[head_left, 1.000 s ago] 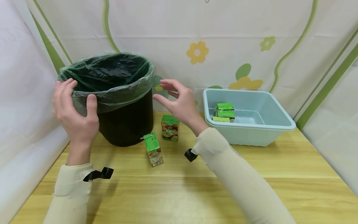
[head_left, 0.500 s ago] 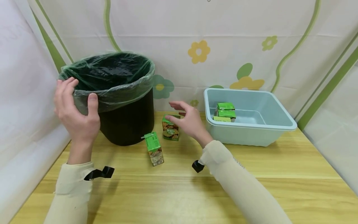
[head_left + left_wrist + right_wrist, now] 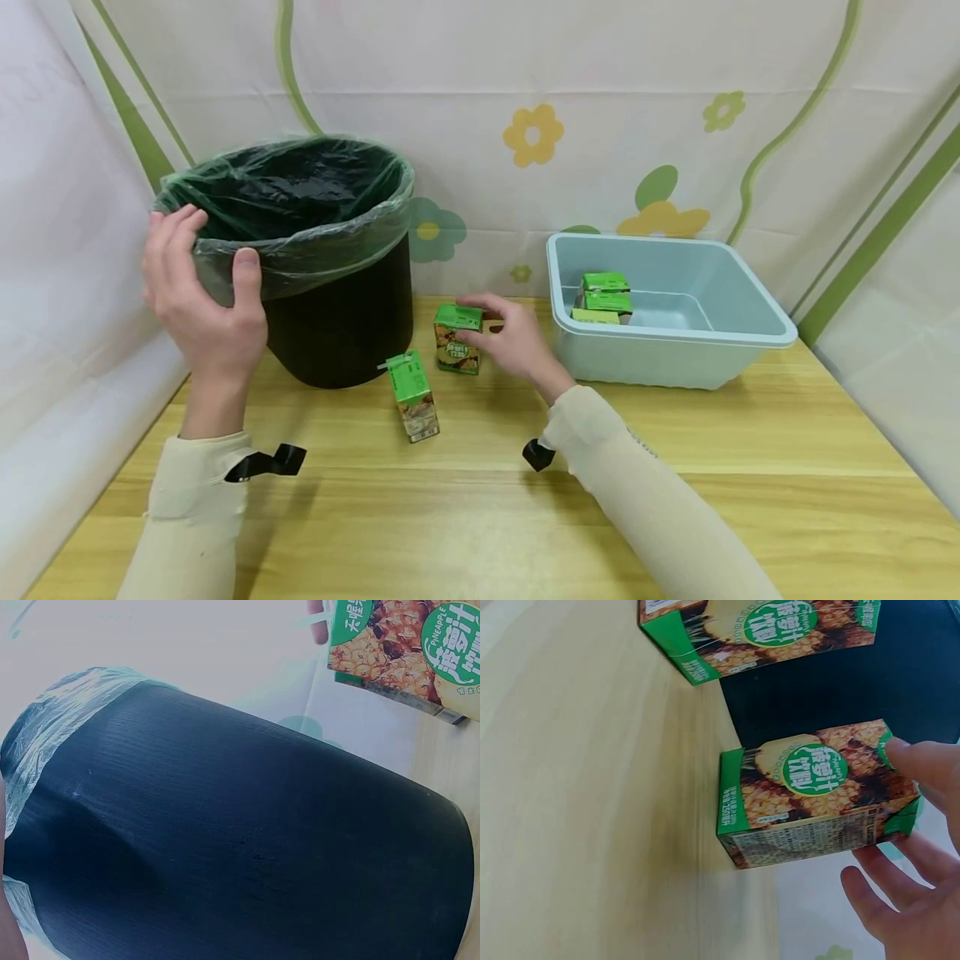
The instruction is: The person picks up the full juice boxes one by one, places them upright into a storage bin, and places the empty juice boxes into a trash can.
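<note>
On the left stands a black trash can (image 3: 337,325) with a translucent green plastic bag (image 3: 322,258) folded over its rim. My left hand (image 3: 210,317) holds that rim at the front left, fingertips at the top edge and thumb against the outside. A green-topped pineapple juice carton (image 3: 456,354) stands upright right of the can. My right hand (image 3: 513,337) pinches its upper end, thumb on the printed front (image 3: 802,776) and fingers behind, partly hidden. Closer to me stands a second pineapple juice carton (image 3: 412,400), turned at an angle, with a straw at its top.
A light blue plastic tub (image 3: 667,354) stands at the right, with several green-topped cartons (image 3: 603,302) in its left end. Behind everything hangs a white curtain (image 3: 465,67) with printed flowers. The wooden table (image 3: 480,517) extends towards me.
My right hand has come down from beside the trash can's rim to the juice carton standing at the back. My left hand has stayed on the rim.
</note>
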Available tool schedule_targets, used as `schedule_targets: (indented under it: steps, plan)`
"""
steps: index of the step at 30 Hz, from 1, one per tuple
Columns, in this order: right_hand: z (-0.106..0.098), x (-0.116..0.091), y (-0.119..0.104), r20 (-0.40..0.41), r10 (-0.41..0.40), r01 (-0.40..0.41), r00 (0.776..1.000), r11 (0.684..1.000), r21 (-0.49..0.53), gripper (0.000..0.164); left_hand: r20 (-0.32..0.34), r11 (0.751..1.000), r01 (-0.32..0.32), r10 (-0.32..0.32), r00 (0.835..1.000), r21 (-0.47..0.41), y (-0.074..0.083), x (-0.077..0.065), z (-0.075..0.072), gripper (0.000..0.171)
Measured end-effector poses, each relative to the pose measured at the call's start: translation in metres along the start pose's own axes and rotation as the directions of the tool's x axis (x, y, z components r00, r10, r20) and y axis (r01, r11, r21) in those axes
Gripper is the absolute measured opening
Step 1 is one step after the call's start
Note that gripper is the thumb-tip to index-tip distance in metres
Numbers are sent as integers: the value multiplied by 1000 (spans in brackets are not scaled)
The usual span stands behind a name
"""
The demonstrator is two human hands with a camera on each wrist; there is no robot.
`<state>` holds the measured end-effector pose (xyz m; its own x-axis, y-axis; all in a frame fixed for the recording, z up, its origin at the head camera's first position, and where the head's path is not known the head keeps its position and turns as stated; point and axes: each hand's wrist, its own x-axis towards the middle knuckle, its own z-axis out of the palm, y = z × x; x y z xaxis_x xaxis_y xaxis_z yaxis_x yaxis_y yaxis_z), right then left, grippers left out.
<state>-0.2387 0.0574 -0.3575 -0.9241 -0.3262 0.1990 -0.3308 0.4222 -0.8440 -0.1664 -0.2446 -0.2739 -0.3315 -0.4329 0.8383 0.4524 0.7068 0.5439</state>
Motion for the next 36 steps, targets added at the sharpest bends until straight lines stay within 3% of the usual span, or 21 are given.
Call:
schedule_targets:
  steps: [11, 29, 36]
  plan:
    - [0, -3, 0, 5, -4, 4, 1000, 1000, 11, 40, -5, 1000, 1, -1, 1000, -1, 2, 0, 0, 64]
    - [-1, -3, -19, -78, -113, 119, 991, 990, 77, 37, -2, 1000, -2, 2, 1000, 5, -2, 1, -2, 63]
    - [-9, -3, -25, -137, -196, 208, 971, 974, 85, 35, -11, 1000, -20, 20, 1000, -11, 2, 0, 1, 65]
